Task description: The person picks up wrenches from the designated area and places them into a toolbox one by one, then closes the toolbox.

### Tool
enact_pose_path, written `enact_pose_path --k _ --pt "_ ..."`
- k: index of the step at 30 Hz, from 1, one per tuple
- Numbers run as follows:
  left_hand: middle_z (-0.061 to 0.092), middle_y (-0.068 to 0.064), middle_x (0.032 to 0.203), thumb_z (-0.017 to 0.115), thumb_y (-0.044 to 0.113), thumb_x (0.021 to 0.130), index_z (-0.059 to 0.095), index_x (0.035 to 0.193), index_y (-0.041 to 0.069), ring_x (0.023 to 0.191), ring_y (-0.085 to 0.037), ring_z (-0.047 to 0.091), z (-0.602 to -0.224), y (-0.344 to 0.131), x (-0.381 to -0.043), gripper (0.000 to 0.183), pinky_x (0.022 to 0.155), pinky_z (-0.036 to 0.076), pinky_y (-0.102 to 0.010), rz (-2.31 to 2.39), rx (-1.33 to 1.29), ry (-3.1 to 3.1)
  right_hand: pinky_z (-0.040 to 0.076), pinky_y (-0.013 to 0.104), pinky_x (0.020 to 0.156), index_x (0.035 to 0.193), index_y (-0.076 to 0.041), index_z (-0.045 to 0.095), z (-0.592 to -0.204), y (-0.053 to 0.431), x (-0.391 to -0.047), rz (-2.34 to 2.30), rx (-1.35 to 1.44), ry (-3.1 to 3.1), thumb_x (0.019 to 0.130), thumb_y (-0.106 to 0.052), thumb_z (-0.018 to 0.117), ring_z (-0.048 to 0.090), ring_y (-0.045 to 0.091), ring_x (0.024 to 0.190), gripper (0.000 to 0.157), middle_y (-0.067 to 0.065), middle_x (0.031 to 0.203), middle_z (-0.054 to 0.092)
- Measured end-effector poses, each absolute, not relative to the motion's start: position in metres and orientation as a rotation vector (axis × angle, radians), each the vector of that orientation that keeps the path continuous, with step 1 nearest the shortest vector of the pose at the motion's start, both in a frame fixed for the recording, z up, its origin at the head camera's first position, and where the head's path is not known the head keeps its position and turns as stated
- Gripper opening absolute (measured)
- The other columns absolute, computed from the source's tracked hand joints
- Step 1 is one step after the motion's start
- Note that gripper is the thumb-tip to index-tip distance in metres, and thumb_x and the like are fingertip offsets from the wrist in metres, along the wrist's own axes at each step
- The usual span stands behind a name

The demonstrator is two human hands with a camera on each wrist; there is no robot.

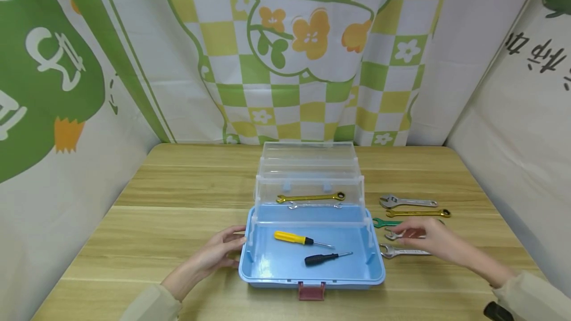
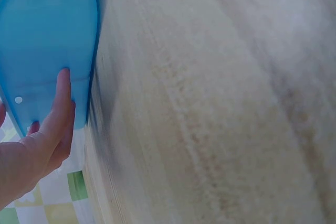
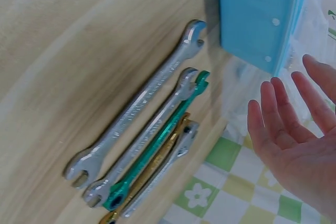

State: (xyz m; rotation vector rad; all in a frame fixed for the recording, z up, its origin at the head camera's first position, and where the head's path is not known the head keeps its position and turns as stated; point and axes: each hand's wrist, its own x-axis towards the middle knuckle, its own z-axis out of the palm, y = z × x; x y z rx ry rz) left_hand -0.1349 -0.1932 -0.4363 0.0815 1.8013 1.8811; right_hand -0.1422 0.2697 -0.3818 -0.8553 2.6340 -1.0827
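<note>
My left hand (image 1: pixel 220 250) rests against the left side of a blue toolbox (image 1: pixel 312 280), its extended fingers (image 2: pixel 63 85) touching the outer wall. Over a row of wrenches to the box's right, my right hand (image 1: pixel 430 238) hovers with loosely spread fingers and an empty palm (image 3: pixel 299 156). Below it lie a large silver open-end wrench (image 3: pixel 136 103), a thinner silver wrench (image 3: pixel 149 129) and a green wrench (image 3: pixel 157 142). Farther back are a gold ratchet wrench (image 1: pixel 419 213) and an adjustable wrench (image 1: pixel 415 202). Inside the box lie a yellow screwdriver (image 1: pixel 292 237) and a black screwdriver (image 1: pixel 321 259).
The toolbox's clear tiered trays (image 1: pixel 310 167) are raised toward the back. A gold wrench (image 1: pixel 312 197) and a silver wrench (image 1: pixel 314 205) lie in them. A reddish latch (image 1: pixel 311 291) hangs at the box's front. Patterned curtains (image 1: pixel 308 108) surround the wooden table (image 1: pixel 187 192).
</note>
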Motion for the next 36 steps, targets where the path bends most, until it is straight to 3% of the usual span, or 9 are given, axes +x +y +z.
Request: enact_pose_path --k 17,26,36 --pt "0.032 -0.033 0.128 0.05 0.02 0.09 0.015 0.134 -0.01 0.103 -0.026 0.051 -0.436 -0.193 -0.135 0.065 0.08 0.049 -0.046 1.887 0.059 1.806 0.051 0.022 0.062 0.097 0.004 0.062 -0.409 0.28 -0.142 -1.008 -0.813 2.655 0.079 -0.016 0.064 0.056 0.001 0.073 0.027 0.016 0.093 0.063" --pt "0.033 -0.032 0.128 0.05 0.02 0.09 0.015 0.135 -0.01 0.104 -0.027 0.051 -0.436 -0.193 -0.134 0.064 0.079 0.049 -0.046 1.876 0.064 1.816 0.052 0.023 0.059 0.092 0.007 0.063 -0.424 0.288 -0.146 -1.001 -0.864 2.699 0.074 -0.009 0.067 0.055 0.0 0.07 0.024 0.014 0.084 0.065" --pt "0.033 -0.032 0.127 0.05 0.02 0.09 0.015 0.135 -0.009 0.104 -0.027 0.051 -0.438 -0.193 -0.135 0.064 0.08 0.049 -0.046 1.878 0.058 1.815 0.053 0.025 0.059 0.09 0.006 0.064 -0.437 0.292 -0.148 -0.967 -0.884 2.733 0.069 -0.009 0.072 0.06 0.013 0.072 0.027 0.014 0.083 0.065"
